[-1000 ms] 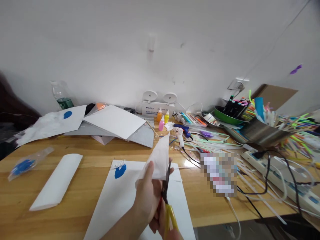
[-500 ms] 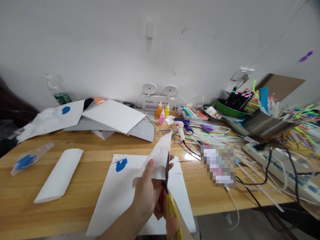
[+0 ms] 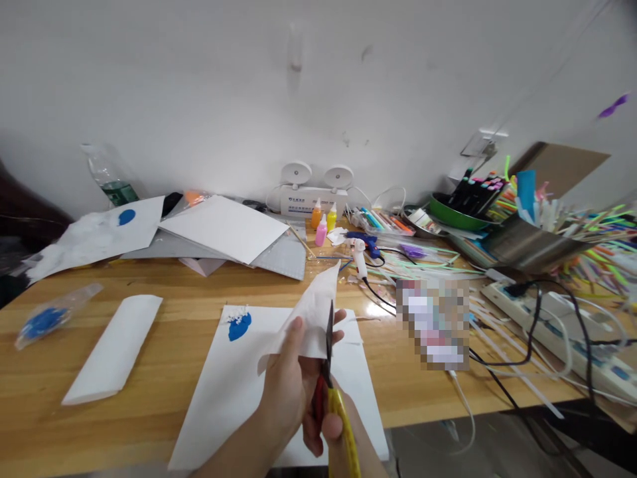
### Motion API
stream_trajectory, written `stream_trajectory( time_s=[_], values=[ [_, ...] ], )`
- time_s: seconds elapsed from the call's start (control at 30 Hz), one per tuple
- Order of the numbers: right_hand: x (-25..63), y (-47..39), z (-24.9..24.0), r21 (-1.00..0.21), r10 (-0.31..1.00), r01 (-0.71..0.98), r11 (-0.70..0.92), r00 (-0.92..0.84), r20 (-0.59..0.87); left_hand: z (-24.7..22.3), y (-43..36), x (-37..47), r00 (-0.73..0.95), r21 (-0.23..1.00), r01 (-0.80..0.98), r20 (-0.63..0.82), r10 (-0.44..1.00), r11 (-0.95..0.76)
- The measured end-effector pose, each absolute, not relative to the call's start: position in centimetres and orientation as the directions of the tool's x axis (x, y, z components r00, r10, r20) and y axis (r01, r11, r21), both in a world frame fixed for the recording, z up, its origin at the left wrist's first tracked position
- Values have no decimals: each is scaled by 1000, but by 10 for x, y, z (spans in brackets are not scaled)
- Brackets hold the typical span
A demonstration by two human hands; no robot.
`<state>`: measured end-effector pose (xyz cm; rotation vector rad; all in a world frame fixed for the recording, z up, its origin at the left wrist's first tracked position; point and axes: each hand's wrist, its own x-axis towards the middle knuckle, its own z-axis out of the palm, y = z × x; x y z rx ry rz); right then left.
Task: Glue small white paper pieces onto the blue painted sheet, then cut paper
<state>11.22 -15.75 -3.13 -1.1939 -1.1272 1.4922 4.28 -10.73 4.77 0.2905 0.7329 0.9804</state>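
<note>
My left hand [image 3: 288, 385] pinches a thin white sheet of paper [image 3: 314, 318], thumb on its near face and fingers behind it. In my right hand [image 3: 333, 425] is a pair of scissors [image 3: 338, 405] with yellow and red handles. The dark blades point upward along the right edge of the paper. Beneath both hands a larger white sheet [image 3: 213, 392] lies on the table. On its upper left sits a blue patch [image 3: 239, 326] with small white bits beside it.
To the left lie a folded white paper [image 3: 114, 352] and a plastic bag with blue stuff [image 3: 47, 322]. White boards [image 3: 229, 229] stand behind. Glue guns [image 3: 359, 257], paint bottles [image 3: 321, 231], a pixelated object [image 3: 438, 325], cables and a power strip [image 3: 562, 345] are ahead and right.
The scissor handles have spread wider apart, and the blades have shifted slightly along the paper's right edge. My left hand keeps its hold on the paper. The view has moved a little.
</note>
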Motion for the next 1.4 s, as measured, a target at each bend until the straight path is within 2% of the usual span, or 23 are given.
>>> stream_trajectory(
  time_s=[0.17, 0.27, 0.37, 0.47, 0.9, 1.03, 1.17, 1.27, 1.4],
  values=[
    [114, -159, -28, -951, 961, -189, -246, -171, -215, 54, -105, 45, 326, 502, -681, -444, 834, 533],
    [115, -158, -26, -911, 927, -226, -344, -236, -292, 58, -104, 46, 306, 499, -675, -481, 821, 544],
    [115, -158, -22, -874, 898, -242, -422, -244, -366, 59, -105, 45, 310, 502, -685, -454, 835, 528],
    [115, -158, -18, -866, 884, -224, -448, -254, -392, 58, -105, 46, 299, 507, -703, -425, 854, 499],
    [120, -157, -11, -837, 841, -201, -510, -319, -436, 63, -105, 49, 289, 466, -719, -474, 832, 515],
    [115, -163, -14, -849, 874, -229, -475, -237, -425, 63, -106, 48, 322, 444, -700, -503, 802, 559],
    [109, -169, -16, -876, 917, -271, -398, -160, -367, 63, -105, 44, 393, 343, -761, -431, 812, 550],
    [108, -170, -18, -922, 951, -231, -310, -88, -297, 64, -103, 41, 387, 291, -797, -429, 816, 530],
    [112, -160, -25, -953, 969, -178, -246, -67, -238, 65, -103, 43, 340, 310, -796, -483, 807, 521]
  ],
)
